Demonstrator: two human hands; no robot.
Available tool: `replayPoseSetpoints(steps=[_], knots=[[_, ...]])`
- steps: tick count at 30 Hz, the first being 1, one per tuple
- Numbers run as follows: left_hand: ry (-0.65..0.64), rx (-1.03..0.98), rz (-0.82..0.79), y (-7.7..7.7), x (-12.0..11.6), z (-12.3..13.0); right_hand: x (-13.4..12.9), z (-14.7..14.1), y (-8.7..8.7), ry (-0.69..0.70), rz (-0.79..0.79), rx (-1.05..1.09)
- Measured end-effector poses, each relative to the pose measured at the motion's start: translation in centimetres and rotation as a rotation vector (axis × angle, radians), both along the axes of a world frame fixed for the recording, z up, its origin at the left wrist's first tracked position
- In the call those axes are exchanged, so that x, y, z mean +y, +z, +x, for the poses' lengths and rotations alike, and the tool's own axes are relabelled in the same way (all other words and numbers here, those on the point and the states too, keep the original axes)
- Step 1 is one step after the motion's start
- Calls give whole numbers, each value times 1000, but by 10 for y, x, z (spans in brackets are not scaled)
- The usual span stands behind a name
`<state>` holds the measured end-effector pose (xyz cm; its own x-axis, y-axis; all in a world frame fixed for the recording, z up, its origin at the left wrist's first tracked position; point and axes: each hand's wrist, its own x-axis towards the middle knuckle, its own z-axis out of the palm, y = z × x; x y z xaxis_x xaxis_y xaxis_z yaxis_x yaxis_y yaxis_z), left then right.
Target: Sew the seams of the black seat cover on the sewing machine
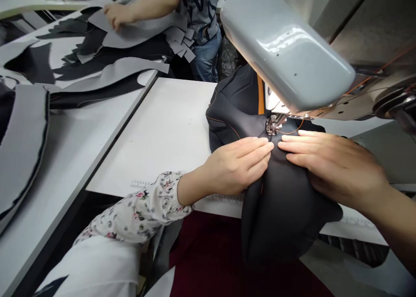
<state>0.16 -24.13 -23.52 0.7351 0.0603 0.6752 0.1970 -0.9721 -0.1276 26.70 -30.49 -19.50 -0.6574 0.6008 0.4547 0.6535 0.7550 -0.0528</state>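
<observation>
near cloth: white fabric lies closest, low at the left, with dark red cloth just right of it.
left side table: grey and black cut pieces hang over its near left edge; more cut pieces lie scattered further back.
far left: another person's hand rests flat on a grey sheet.
white table: wide bare stretch left of the work, running to its left edge; a printed ruler strip sits along the near edge.
left hand: floral sleeve behind it, fingers flat and together, pressing down on the black cover; nothing pinched, just palm-down contact.
black cover: middle right, on the white table beneath the machine, orange stitching along a seam; its near part droops over the table's near edge, its far part bunches up behind the needle.
presser foot: down on the black cover, just beyond both sets of fingertips.
right hand: flat and spread on the black cover, fingertips almost touching the left hand's.
sewing machine: grey arm overhangs the work, leaving little room above.
</observation>
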Motion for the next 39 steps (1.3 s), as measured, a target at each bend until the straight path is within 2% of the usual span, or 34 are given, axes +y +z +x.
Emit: replayPoseSetpoints(steps=[3,6,10,18,26,35,39], knots=[[-10,-23,-76,2,-1,4,3,-3,4,-11,3,-34],[-34,-31,-128,1,-4,4,5,2,0,44,-17,-64],[-34,-23,-127,2,-6,2,7,9,-7,100,33,-81],[-23,-55,-130,1,1,1,13,10,-8,86,1,-66],[-72,-130,-230,-1,14,8,21,12,0,48,-20,43],[-134,-182,-362,-2,35,17,38,23,-18,20,-85,256],[-190,-190,-480,3,30,20,37,20,-19,-21,-135,289]])
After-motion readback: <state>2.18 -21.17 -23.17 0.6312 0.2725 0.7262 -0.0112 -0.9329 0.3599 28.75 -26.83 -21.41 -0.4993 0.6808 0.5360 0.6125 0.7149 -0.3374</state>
